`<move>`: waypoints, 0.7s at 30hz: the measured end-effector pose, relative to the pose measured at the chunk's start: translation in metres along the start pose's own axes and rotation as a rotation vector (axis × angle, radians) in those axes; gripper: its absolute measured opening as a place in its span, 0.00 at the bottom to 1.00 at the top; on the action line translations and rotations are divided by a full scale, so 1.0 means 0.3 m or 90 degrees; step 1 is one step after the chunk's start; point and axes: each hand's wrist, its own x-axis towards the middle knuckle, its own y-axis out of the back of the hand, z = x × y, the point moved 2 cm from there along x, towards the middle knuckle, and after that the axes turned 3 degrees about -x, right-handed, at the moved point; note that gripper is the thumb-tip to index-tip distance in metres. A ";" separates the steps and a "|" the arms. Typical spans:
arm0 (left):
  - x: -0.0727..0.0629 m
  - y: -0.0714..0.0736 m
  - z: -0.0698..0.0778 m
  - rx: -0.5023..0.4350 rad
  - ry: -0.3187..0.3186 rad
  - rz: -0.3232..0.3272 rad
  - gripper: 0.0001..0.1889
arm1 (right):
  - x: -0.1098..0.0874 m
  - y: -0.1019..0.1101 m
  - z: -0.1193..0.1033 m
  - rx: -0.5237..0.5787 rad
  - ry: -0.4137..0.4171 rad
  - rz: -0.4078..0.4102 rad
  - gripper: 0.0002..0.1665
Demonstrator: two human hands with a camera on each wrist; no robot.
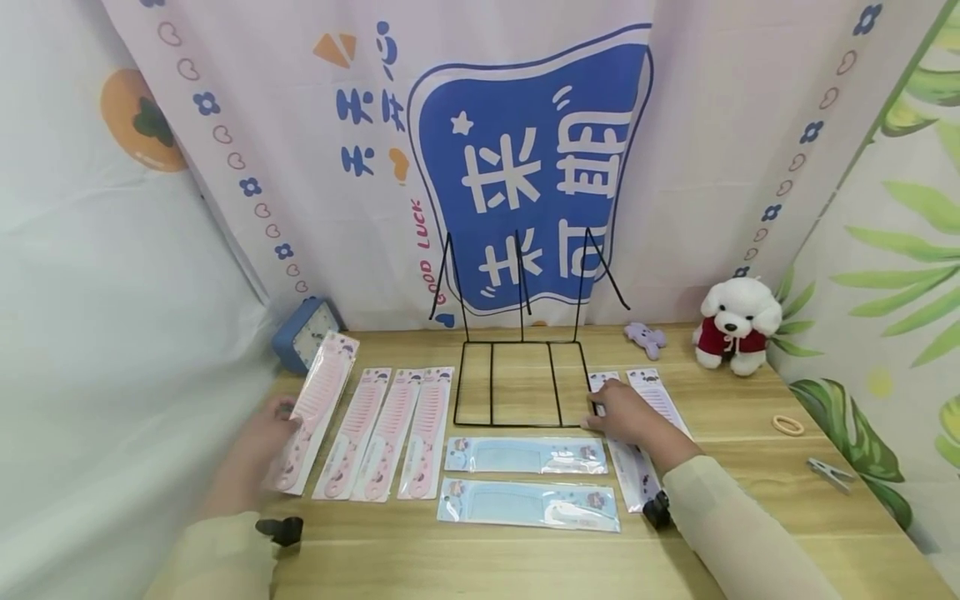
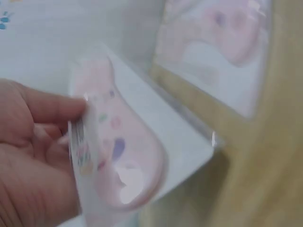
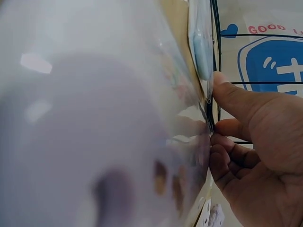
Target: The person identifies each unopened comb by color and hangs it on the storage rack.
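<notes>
On the left side, my left hand [image 1: 258, 442] grips a packaged pink comb [image 1: 318, 408] by its left edge, tilted above the table. The comb's rounded handle end fills the middle of the left wrist view, blurred. Three more packaged pink combs [image 1: 429, 442] lie side by side to its right. My right hand [image 1: 630, 415] holds the front right corner of a black wire rack [image 1: 491, 383], thumb and fingers meeting at the wire. Beneath that hand lie two packaged purple combs [image 1: 633, 483], partly covered. Two packaged blue combs [image 1: 525, 456] lie crosswise in front of the rack.
Behind the pink combs stands a blue clock [image 1: 300, 333]. A small purple toy [image 1: 647, 337] and a white plush dog [image 1: 735, 333] are at the back right. Further forward on the right are a beige ring [image 1: 787, 417] and a clip [image 1: 830, 473]. Printed curtains [image 1: 360, 250] border the table.
</notes>
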 end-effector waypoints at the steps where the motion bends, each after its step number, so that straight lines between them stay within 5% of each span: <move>1: -0.008 0.001 0.017 -0.026 -0.024 -0.002 0.22 | 0.000 -0.001 0.000 0.001 0.000 0.001 0.38; 7: -0.091 -0.038 0.156 -0.153 -0.228 -0.103 0.16 | -0.004 -0.002 0.000 0.002 0.005 0.006 0.38; 10: -0.128 -0.072 0.214 -0.167 -0.309 -0.146 0.14 | -0.006 0.000 0.001 -0.001 0.011 0.006 0.37; 16: -0.127 -0.130 0.252 -0.227 -0.396 -0.207 0.11 | -0.008 -0.003 -0.004 0.000 0.014 0.009 0.37; 21: -0.118 -0.146 0.274 -0.252 -0.424 -0.235 0.09 | -0.005 -0.004 -0.006 0.006 0.011 0.009 0.37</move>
